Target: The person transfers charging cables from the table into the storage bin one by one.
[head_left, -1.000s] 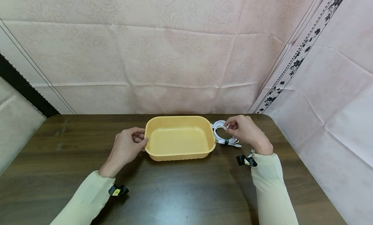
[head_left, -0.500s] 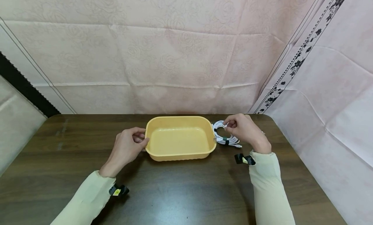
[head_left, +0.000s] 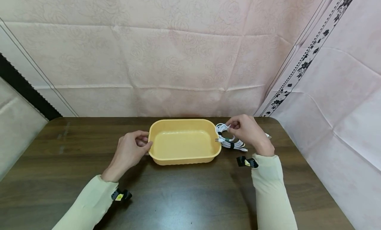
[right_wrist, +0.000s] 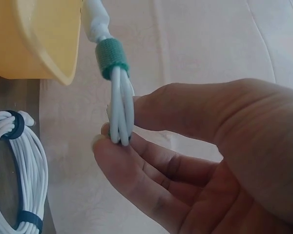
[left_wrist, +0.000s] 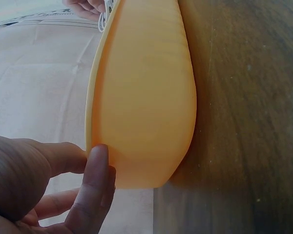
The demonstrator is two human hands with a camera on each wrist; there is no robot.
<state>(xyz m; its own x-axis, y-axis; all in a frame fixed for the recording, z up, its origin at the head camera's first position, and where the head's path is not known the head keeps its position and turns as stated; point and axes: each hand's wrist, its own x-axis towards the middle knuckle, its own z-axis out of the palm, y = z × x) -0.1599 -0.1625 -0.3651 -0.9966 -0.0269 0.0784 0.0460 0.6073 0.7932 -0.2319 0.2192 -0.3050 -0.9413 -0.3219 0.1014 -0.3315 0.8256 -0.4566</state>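
Observation:
A shallow yellow plastic basin (head_left: 184, 142) rests on the table, with nothing visible inside. My left hand (head_left: 126, 152) pinches its left rim; in the left wrist view the thumb and fingers (left_wrist: 95, 170) meet at that rim. Just past the right rim, my right hand (head_left: 248, 134) holds a small coiled white cable (right_wrist: 121, 105) between thumb and fingers. A green tie (right_wrist: 111, 57) wraps this coil, and its plug end hangs over the basin's right rim. Below it, a second coiled white cable (right_wrist: 34, 165), bound with dark ties, lies on the table.
The brown wooden table (head_left: 178, 197) ends at a back edge against a pale patterned cloth (head_left: 178, 64). More cloth rises along the right side. A small white end piece (head_left: 268, 136) shows just behind the right wrist.
My right hand has shifted slightly left and up, lifting the green-tied cable off the other coil toward the basin. The left hand and the basin have stayed nearly still.

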